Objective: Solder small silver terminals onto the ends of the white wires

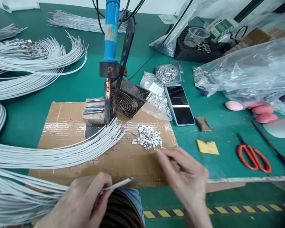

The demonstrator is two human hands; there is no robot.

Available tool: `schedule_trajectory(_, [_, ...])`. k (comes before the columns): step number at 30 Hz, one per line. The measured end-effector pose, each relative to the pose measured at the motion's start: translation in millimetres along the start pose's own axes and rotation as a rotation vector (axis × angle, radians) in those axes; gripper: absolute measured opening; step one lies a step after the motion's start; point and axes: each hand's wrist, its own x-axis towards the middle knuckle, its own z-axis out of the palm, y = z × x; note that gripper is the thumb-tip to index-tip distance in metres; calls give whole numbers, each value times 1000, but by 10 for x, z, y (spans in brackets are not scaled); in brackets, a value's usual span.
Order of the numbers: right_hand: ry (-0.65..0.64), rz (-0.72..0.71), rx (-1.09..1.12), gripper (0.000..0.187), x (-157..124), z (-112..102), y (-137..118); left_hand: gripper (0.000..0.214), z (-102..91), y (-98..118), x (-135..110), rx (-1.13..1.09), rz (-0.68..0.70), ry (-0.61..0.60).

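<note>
My left hand point(85, 196) is closed on a white cable point(120, 184), pinched between thumb and forefinger, with its end pointing right. At the near edge of a pile of small silvery metal pieces point(150, 137), the thumb and forefinger of my right hand point(182, 174) are drawn together; whatever is between the tips is too small to make out. A bundle of white cables point(61, 155) lies across the cardboard point(137, 166), its ends under the tip of a blue-handled soldering iron point(111, 44) held upright in a stand.
Behind the iron stands a fan point(128, 99). A phone point(180, 105), yellow sponge point(207, 147) and red-handled scissors point(253, 156) lie to the right. More cable bundles point(33, 63) fill the left side. Plastic bags point(249, 69) crowd the back right.
</note>
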Motion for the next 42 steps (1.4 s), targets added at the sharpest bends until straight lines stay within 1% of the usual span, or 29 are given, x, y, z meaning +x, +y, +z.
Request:
schedule_trajectory(2, [-98, -75, -10, 6, 53, 203, -46, 13, 42, 83, 83, -102, -44, -147])
schedule_trajectory(3, [-118, -84, -23, 6, 75, 281, -37, 12, 70, 96, 119, -179, -109, -200])
schedule_trajectory(5, [-145, -89, -49, 5, 101, 387, 15, 16, 131, 65, 171, -378, -291, -230])
schedule_trajectory(6, [-152, -85, -60, 5, 104, 416, 43, 18, 160, 27, 187, -486, -377, -218])
schedule_trajectory(8, [-159, -75, -79, 7, 95, 439, 81, 22, 208, -65, 201, -677, -507, -141])
schedule_trajectory(9, [-157, -69, -85, 6, 88, 441, 89, 24, 222, -108, 202, -751, -549, -93])
schedule_trajectory(11, [-139, -60, -94, 3, 75, 443, 90, 28, 232, -164, 202, -854, -591, -26])
schedule_trajectory(14, [-109, -60, -94, 8, 70, 473, 84, 31, 208, -155, 220, -928, -606, 18])
schedule_trajectory(19, [-89, -51, -55, 8, 74, 526, 80, 40, 155, -47, 292, -959, -674, 92])
schedule_trajectory(23, [-32, 41, 26, 6, 16, 487, 15, 42, 151, -13, 323, -948, -696, 121])
schedule_trajectory(26, [-7, 165, 154, 4, -65, 461, -100, 35, 154, 4, 334, -912, -695, 131])
schedule_trajectory(29, [-79, 270, 336, 5, -125, 485, -258, 28, 154, 18, 343, -864, -702, 138])
schedule_trajectory(31, [-161, 294, 458, 6, -138, 518, -359, 25, 155, 9, 341, -846, -702, 136])
schedule_trajectory(33, [-235, 297, 560, 10, -131, 548, -435, 24, 160, -19, 328, -849, -666, 121])
schedule_trajectory(36, [-335, 365, 764, 12, -103, 564, -491, 26, 170, -75, 292, -866, -602, 92])
schedule_trajectory(38, [-382, 409, 896, 14, -88, 559, -503, 27, 175, -97, 268, -870, -594, 85])
schedule_trajectory(40, [-400, 412, 935, 16, -83, 546, -505, 26, 179, -100, 248, -869, -596, 87])
schedule_trajectory(42, [-385, 371, 890, 18, -85, 527, -505, 26, 186, -88, 232, -857, -591, 106])
